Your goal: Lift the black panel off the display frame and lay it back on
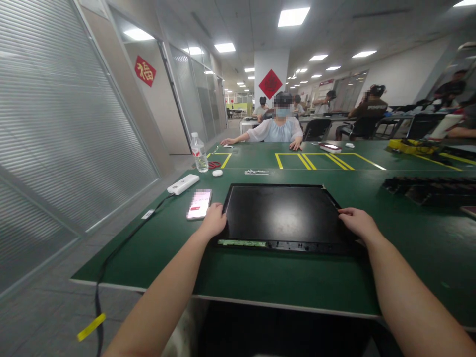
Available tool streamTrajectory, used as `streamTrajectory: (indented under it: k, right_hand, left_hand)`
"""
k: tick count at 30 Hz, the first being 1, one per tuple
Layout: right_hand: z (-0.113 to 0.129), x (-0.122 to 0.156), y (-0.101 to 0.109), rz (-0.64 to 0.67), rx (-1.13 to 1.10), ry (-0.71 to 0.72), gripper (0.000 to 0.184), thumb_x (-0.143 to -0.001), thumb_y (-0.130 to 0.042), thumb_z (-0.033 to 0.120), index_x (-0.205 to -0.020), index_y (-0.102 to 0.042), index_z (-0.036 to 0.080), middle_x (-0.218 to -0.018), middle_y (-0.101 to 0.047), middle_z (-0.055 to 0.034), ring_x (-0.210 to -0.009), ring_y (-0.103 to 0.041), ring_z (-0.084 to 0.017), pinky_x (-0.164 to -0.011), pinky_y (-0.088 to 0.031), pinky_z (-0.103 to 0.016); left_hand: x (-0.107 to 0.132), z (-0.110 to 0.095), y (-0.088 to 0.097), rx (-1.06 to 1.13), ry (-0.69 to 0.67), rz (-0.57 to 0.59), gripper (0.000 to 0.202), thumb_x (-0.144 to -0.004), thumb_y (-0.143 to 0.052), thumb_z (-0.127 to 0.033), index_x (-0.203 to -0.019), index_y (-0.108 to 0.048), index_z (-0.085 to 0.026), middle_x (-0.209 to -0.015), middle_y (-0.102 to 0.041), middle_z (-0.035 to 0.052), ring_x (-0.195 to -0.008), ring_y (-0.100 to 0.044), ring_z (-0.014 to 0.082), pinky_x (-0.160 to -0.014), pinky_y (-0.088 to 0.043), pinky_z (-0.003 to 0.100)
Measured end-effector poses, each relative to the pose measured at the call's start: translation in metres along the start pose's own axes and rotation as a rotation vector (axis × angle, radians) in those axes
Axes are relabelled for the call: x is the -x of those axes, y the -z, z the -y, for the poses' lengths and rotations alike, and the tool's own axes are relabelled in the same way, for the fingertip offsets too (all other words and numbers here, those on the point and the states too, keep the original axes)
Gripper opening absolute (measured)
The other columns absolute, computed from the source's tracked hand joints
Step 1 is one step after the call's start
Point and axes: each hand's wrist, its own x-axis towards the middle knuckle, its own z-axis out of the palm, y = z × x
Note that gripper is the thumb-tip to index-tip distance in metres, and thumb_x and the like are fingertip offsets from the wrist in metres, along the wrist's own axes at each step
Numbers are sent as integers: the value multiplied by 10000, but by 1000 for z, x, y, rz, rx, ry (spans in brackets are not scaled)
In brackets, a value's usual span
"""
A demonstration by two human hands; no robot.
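A black flat display panel (282, 213) lies in front of me at the near side of the green table, its dark screen face up. Along its near edge runs a strip with a green circuit board (242, 243) at the left. My left hand (214, 221) grips the panel's left edge, fingers closed round the frame. On the opposite side my right hand (357, 223) pinches the right edge, thumb on top. The fingers under the frame are hidden on both sides. A lit phone (200, 204) lies just left of my left hand.
On the green table (148, 258) stand a water bottle (200, 152), a white power strip (183, 184) with a black cable, red-handled scissors (213, 164) and a white case (217, 173). Black parts (427, 188) lie at the right. A person (277, 128) sits across.
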Motion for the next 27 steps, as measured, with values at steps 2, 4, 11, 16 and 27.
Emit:
streamTrajectory:
  k: [2, 4, 11, 16, 27]
  right_hand:
    - [1, 0, 0, 3, 9, 4, 316, -775, -610, 339, -1005, -806, 248, -1049, -779, -98, -960, -719, -289, -821, -568, -397]
    - [1, 0, -1, 7, 20, 15, 318, -779, -603, 334, -1011, -802, 245, -1062, -778, -97, -971, -719, -286, -826, -568, -392]
    - [0, -5, -4, 21, 78, 66, 347, -783, -579, 312, -1044, -792, 229, -1084, -770, -109, -981, -719, -282, -809, -568, -375]
    - [0, -7, -7, 17, 146, 106, 374, -803, -574, 346, -1081, -784, 209, -1142, -753, -137, -1026, -709, -290, -857, -554, -380]
    - [1, -19, -10, 32, 302, 150, 375, -798, -592, 386, -1071, -778, 209, -1129, -728, -173, -985, -714, -312, -810, -544, -398]
  left_hand:
    - [1, -1, 1, 4, -1, 5, 359, -901, -492, -140, -1191, -686, -55, -1317, -643, 225, -1290, -591, 321, -1153, -420, 417]
    - [1, -2, 3, -4, -3, 15, 361, -903, -483, -138, -1190, -684, -50, -1317, -642, 225, -1285, -593, 318, -1150, -421, 409]
    - [2, -4, 7, -26, -8, 31, 387, -892, -464, -127, -1201, -668, -14, -1325, -632, 240, -1284, -588, 318, -1145, -418, 381]
    - [-1, -1, 5, -26, -12, 23, 363, -883, -477, -139, -1176, -675, -58, -1316, -644, 228, -1281, -593, 321, -1132, -427, 397]
    - [-2, -3, 5, -38, -7, 16, 358, -875, -478, -135, -1162, -679, -62, -1267, -658, 231, -1231, -611, 333, -1080, -453, 407]
